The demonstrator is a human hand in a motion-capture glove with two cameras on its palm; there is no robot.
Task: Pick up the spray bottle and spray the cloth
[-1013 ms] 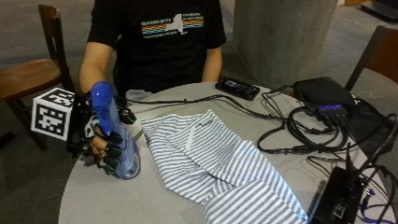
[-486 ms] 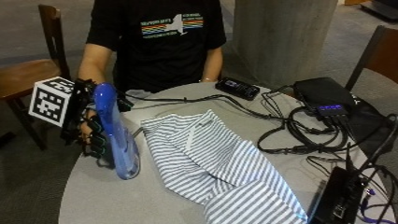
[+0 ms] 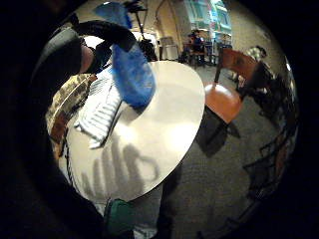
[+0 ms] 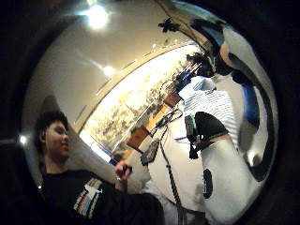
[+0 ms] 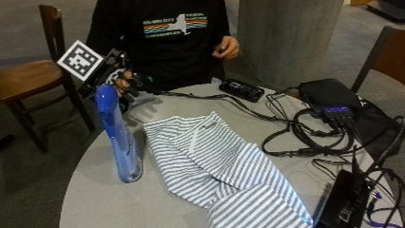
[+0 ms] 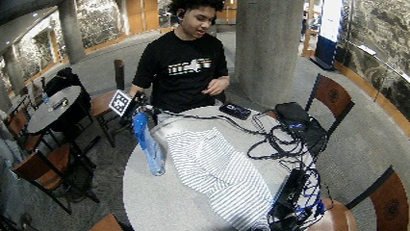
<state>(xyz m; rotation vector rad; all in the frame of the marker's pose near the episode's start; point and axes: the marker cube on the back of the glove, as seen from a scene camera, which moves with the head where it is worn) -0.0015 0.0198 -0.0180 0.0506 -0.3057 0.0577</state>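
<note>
Outside view shows a round grey surface [image 5: 101, 199] with a striped cloth [image 5: 221, 175] spread across its middle, rumpled and soft, lying flat and loose enough to take spray where it is. Just beside the cloth's edge stands the spray bottle [image 5: 120, 137], a tall, slim, translucent blue one, upright, its base on or barely off the surface; which cannot be told. It looks like light, stiff plastic, smooth and probably slippery lower down, and so narrow that it would tip easily. The sensible hold is high, around the neck under the blue head, with 1 finger free for the trigger. That is where the gloved right hand [image 5: 123, 83] sits, its fingers wrapped round the bottle's top. The bare left hand [image 5: 226, 47] is raised near the chest, fingers curled, away from the surface. The nozzle must be aimed at the cloth before the trigger is squeezed.
</note>
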